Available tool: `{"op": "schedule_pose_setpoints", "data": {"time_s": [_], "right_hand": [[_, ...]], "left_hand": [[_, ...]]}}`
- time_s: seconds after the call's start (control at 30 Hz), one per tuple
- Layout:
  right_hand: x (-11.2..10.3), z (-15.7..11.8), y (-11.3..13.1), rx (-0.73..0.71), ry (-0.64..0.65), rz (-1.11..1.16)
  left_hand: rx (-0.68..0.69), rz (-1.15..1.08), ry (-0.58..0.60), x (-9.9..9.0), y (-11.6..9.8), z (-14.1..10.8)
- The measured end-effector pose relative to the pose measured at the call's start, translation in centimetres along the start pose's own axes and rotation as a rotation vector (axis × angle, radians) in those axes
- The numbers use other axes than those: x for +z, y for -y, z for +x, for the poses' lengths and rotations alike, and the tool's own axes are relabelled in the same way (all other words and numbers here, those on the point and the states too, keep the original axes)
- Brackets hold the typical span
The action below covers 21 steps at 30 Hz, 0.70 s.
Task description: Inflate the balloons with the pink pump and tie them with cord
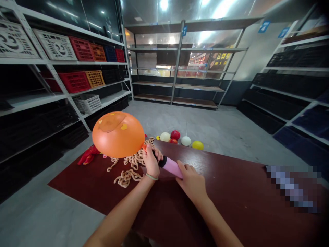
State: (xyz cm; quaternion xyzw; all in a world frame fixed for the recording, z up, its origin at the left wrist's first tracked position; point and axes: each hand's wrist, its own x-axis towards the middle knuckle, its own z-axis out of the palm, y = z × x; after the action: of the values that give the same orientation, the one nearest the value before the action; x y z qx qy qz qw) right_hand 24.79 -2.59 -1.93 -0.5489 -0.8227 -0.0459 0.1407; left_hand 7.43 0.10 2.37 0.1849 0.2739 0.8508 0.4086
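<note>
An inflated orange balloon [118, 139] with small yellow hearts stands out to the left above the table. My left hand [151, 164] is closed around its neck, at the black end of a pink hand pump [172, 167]. The nozzle itself is hidden by my fingers. My right hand [193, 183] is wrapped around the pump's other end, so the pump slants between both hands. Beneath the balloon lie tangled beige twisted strands [127, 177]. Beside them is a crumpled red item [88, 155] with yellow marks, partly behind the balloon.
The dark red table [231, 199] spans the front. A pixelated long object [290, 187] lies at its right. Past the far edge, several balloons [186, 140] rest on the floor. Shelving with crates [79, 82] stands left, a rack [177, 68] behind, more shelves [290, 85] right.
</note>
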Motion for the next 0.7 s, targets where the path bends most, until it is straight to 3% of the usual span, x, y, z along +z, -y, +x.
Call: {"op": "schedule_pose_setpoints", "data": {"time_s": [0.1, 0.23, 0.37, 0.53, 0.7], "right_hand": [[0.3, 0.1, -0.3, -0.028, -0.005, 0.005], [0.4, 0.6, -2.5, -0.008, -0.083, -0.055], [0.1, 0.9, -4.8, 0.104, -0.165, -0.076], [0.2, 1.0, -7.2, 0.167, -0.158, -0.058], [0.3, 0.8, -5.2, 0.141, -0.132, -0.05]], "left_hand": [[-0.027, 0.031, 0.009, -0.2, 0.9, -0.2], [-0.008, 0.029, 0.042, -0.1, 1.3, -0.3], [0.017, -0.007, 0.048, 0.3, 0.3, 0.0], [0.041, -0.037, -0.013, 0.3, -1.2, 0.8], [0.064, -0.055, -0.077, -0.1, -1.3, 1.1]]}}
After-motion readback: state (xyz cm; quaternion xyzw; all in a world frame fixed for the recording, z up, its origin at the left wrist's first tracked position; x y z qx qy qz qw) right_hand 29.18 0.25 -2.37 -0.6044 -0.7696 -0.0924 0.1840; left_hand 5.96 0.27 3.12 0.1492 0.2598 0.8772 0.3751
